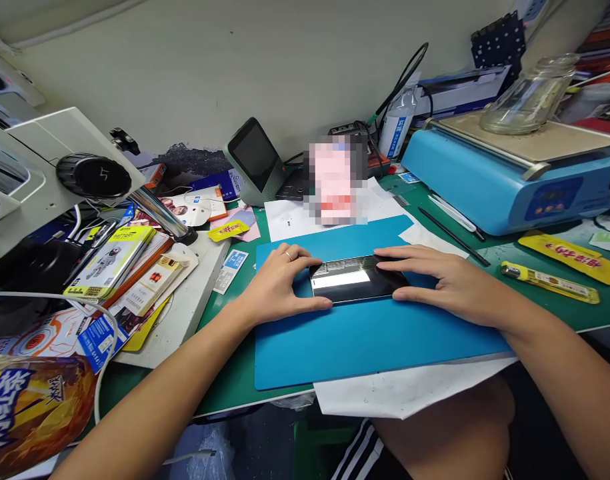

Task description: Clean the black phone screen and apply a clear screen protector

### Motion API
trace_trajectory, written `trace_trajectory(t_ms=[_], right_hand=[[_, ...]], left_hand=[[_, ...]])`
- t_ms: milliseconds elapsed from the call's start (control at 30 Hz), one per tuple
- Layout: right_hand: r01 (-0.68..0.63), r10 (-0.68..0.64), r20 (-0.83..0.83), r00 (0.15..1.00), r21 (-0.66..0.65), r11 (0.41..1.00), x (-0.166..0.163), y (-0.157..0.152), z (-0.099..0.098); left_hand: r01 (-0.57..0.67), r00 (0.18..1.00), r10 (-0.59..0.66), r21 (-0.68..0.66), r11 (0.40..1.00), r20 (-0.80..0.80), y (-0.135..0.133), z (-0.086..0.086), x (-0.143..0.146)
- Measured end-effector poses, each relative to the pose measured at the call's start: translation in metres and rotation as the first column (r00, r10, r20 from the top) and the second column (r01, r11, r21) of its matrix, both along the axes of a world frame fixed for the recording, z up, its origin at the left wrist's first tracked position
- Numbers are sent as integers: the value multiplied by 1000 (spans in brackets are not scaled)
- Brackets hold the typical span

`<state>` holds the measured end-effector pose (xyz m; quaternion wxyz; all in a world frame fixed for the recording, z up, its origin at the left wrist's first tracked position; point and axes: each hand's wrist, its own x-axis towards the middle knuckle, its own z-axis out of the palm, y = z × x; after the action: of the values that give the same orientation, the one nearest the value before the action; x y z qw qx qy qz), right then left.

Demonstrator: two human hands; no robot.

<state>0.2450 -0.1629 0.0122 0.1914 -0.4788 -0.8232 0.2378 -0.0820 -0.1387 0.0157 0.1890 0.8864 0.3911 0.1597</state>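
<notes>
A black smartphone [355, 288] lies face up on a blue mat [335, 347], and a bright light reflects in its glass. My left hand [285, 283] grips its left end, thumb on the near edge and fingers at the far edge; a ring is on one finger. At the right end my right hand [429, 273] holds the phone the same way, with the thumb at the near corner and fingers along the far side. White paper [415, 390] sticks out from under the mat's near edge.
Left stand a microscope base [185, 320] loaded with boxes and cards, and a drink bottle [39, 407]. Behind the mat is a small screen device [255, 160]. On the right are a blue heating plate [515, 180] bearing a glass jar [529, 100], a black stick [455, 237] and a yellow cutter [549, 283].
</notes>
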Motion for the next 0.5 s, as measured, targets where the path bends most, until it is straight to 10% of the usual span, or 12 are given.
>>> trace_trajectory(t_ms=[500], right_hand=[[-18,18,19,1000,6,1000,4,2,-6]], left_hand=[[-6,1000,6,-10,1000,-10,0,2,1]])
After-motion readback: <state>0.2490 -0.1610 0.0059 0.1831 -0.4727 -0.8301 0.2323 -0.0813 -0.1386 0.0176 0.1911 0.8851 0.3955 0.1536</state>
